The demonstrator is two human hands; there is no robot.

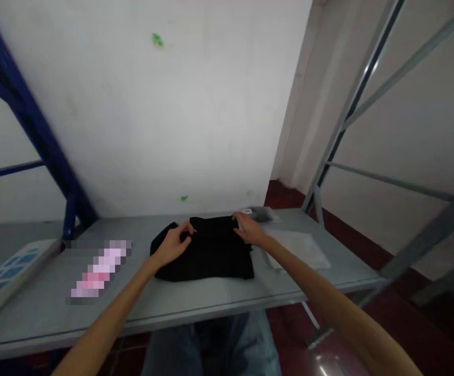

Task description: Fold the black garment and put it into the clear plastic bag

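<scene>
1. So, the black cloth (211, 256) is laid pretty much mid-tabletop, a bit nearer the back edge than the front. Looks like a garment, but that can't be confirmed. Its long axis is run left to right, roughly in line with the front edge.
2. It's touched by both hands, so neither one is really nearer. Most of the fabric is spread on the front-edge side of the fingers, with its middle stretch between the two hands.
3. Left hand (174, 244): thumb and fingers are curled over the cloth's left half, near its back side. Whether a fold is actually pinched can't be told.
4. Right hand (250, 230): fingers are set at the cloth's back right corner, thumb kept apart from them. A firm hold can't be made out either.
5. Just past the right hand, a clear plastic bag (264, 214) with something dark inside is parked by the back edge. A white packet (301, 249) is laid towards the right end, partly covered by the forearm.
6. Over left, a pinkish item (101, 271) is pixelated out, and a white box with blue panels (15, 271) is seen at the left end.
7. The grey tabletop (195, 303) is backed by a white wall (195, 115) and flanked by blue (34, 115) and grey metal frames (338, 125). Dark red floor (368, 240) is visible beyond.
</scene>
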